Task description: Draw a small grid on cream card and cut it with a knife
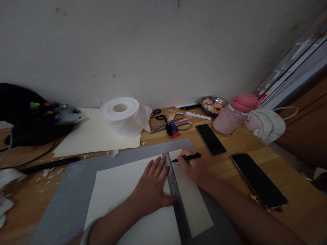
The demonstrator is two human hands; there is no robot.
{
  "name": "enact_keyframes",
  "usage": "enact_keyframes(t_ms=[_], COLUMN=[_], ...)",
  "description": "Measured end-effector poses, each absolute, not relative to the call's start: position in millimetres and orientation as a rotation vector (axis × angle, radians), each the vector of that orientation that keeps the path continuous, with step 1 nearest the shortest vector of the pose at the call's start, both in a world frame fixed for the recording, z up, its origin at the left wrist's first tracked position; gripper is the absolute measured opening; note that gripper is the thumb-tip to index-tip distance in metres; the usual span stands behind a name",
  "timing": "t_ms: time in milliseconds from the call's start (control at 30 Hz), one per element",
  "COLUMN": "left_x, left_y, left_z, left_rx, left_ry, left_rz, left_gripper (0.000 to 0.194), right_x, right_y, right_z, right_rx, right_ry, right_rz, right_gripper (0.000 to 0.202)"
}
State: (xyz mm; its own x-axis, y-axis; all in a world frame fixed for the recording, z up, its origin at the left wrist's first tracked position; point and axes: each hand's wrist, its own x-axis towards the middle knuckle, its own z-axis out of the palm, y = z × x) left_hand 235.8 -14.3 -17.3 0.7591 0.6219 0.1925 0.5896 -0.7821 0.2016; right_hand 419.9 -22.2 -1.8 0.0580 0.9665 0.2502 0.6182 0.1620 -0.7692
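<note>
Head view gave me both bare hands working over a gray cutting mat (68, 190) on a wooden table (298, 217). A white paper sheet (122, 190) lay across the mat, with a metal ruler (181, 217) running lengthwise over it and a narrower strip of the sheet showing to the ruler's right. From my end I saw the left hand (154, 189) laid flat, its fingers fanned out on the paper and the ruler's far part, the thumb reaching across the ruler lower down. A pale band (90, 228) circled that wrist.

On the other side, the right hand (192, 168) pinched a black pen (194, 156) between its fingers, the tip just beside the ruler's right edge near its far end. I could not tell whether the tip touched the paper.

Beyond the mat I made out a white tissue roll (121, 119) standing on pale sheets (84, 132), with scissors (158, 129) to its right. Farther right were a metal bowl (222, 102) of wrapped pieces and a pink-lidded bottle (227, 120). Two dark-screened phones, a nearer one (259, 180) and a farther one (211, 139), lay to the right of the mat.
</note>
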Motion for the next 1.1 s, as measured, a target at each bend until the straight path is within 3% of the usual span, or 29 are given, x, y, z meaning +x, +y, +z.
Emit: enact_keyframes(t_ms=[1100], left_x=[235.3], left_y=[-16.1], left_z=[-22.8], left_rx=[2.838], left_ry=[0.947], left_rz=[0.509], left_gripper=[0.08], right_x=[419.9], right_y=[-20.8], right_z=[-10.2], right_rx=[-1.509], right_ry=[-1.559], right_rz=[0.617], right_gripper=[0.017])
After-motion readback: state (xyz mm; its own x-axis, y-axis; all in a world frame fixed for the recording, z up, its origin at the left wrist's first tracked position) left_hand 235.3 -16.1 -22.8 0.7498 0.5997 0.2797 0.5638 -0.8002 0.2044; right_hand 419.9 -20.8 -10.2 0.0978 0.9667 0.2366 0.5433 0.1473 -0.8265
